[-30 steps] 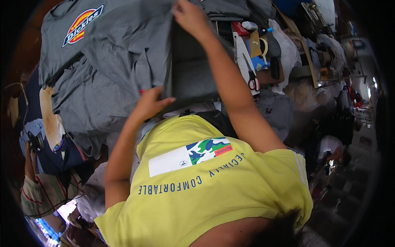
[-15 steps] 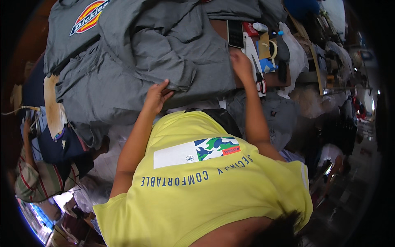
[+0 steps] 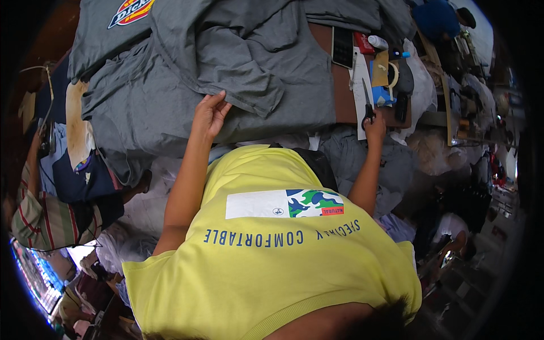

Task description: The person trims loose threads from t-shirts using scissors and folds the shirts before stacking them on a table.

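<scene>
Grey T-shirts point(image 3: 272, 62) lie in loose folds over the table in front of me. One at the upper left carries a large printed patch point(image 3: 131, 11). My left hand point(image 3: 212, 115) pinches the edge of a folded grey sleeve between thumb and fingers. On the right, my right hand point(image 3: 375, 126) has its fingers around the black handles of a pair of scissors point(image 3: 367, 102). The blades point away from me, over a white paper strip point(image 3: 359, 73).
Beside the cloth on the brown tabletop point(image 3: 345, 105) are a phone point(image 3: 342, 48), a red box point(image 3: 364, 43), a tape roll point(image 3: 392, 76) and a small white bottle point(image 3: 378, 42). At the left, a person in a striped shirt point(image 3: 48, 224) works. Clear plastic point(image 3: 422, 79) hangs at the right.
My right hand has moved from the cloth's right edge to the scissors, nearer and to the right, and closed on their handles. My left hand stays at the sleeve edge.
</scene>
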`<state>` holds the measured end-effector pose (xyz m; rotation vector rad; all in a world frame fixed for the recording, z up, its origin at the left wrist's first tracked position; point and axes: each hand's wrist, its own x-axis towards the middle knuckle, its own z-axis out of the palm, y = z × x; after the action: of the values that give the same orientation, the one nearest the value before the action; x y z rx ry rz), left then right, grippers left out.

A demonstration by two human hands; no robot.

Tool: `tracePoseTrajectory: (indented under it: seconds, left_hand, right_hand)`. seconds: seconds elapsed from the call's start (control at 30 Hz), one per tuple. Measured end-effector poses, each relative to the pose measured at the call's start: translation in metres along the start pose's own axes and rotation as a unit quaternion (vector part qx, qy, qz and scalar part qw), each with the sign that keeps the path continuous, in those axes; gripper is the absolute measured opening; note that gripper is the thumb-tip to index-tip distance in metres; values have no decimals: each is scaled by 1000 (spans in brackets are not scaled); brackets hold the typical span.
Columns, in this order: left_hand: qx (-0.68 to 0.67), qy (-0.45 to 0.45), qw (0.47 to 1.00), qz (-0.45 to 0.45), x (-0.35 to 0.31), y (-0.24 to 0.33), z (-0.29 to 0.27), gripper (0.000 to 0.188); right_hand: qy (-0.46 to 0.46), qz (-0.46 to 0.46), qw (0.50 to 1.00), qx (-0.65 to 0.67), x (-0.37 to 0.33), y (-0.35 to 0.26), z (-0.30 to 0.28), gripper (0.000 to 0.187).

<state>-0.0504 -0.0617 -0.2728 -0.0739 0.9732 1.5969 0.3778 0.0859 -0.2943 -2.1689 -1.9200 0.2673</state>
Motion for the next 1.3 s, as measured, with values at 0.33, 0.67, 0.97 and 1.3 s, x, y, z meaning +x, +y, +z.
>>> tracePoseTrajectory:
  seconds: [0.33,0.67,0.97,1.3]
  left_hand:
    - [84,-7,993,77,-22,3,25,10]
    - [97,-47,987,116,-25,7,29,10]
    - [123,-67,983,118,-31,4,30,13]
    - [106,-56,988,96,-29,5,32,10]
  right_hand:
    - [-124,-36,928,350,-14,-74,-37,51]
    - [-247,-329,855,317,-96,-206,-17,51]
    - [-220,-379,876,202,-99,-235,-34,63]
    - [-256,-356,871,220,-98,-227,-22,52]
